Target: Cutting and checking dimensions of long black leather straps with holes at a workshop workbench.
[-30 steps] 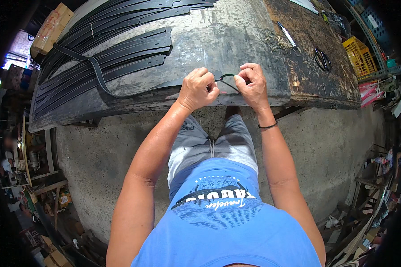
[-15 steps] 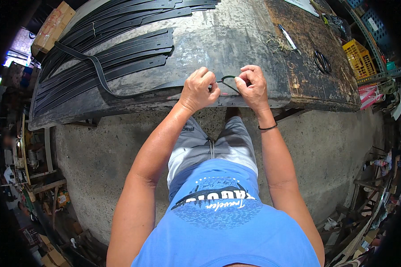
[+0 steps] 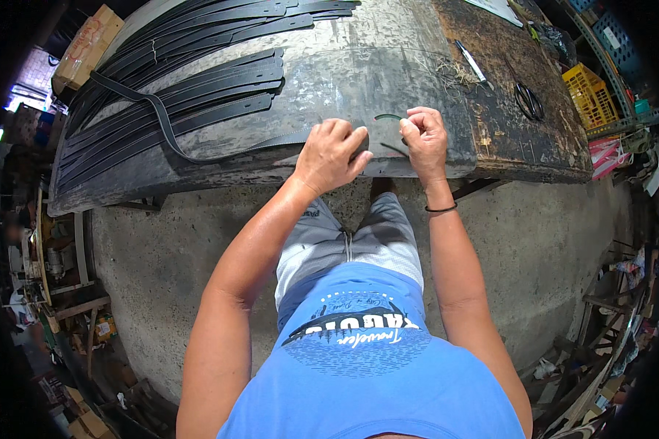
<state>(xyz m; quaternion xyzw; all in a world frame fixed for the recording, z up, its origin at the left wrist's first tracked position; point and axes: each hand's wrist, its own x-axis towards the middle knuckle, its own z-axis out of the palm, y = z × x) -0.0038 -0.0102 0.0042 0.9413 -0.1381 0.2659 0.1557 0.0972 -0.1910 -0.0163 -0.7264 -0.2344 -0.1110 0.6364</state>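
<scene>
A long black belt strap [image 3: 167, 128] runs from the stacked straps, bends in a loop and reaches my left hand [image 3: 329, 154] near the table's front edge. That hand is closed over the strap's end, which its fingers hide. My right hand [image 3: 426, 140], with a dark band on the wrist, is closed in a pinch a short way to the right. From its fingers a thin, curved, dark green strip [image 3: 389, 116] with a reddish tip points left; its exact kind is unclear. A dark shadow lies below it. The strip and my left hand are apart.
Several black straps [image 3: 220, 88] lie in bundles at the table's left. On the worn tabletop [image 3: 388, 73], a white pen [image 3: 472, 62] and black-handled scissors [image 3: 527, 101] lie at the right. A cardboard box [image 3: 88, 47] stands far left, a yellow crate [image 3: 589, 95] right.
My hands have drawn apart: the right has moved slightly right with the dark strip, whose tip has come away from the left hand. The left hand has turned a little, its thumb now further out.
</scene>
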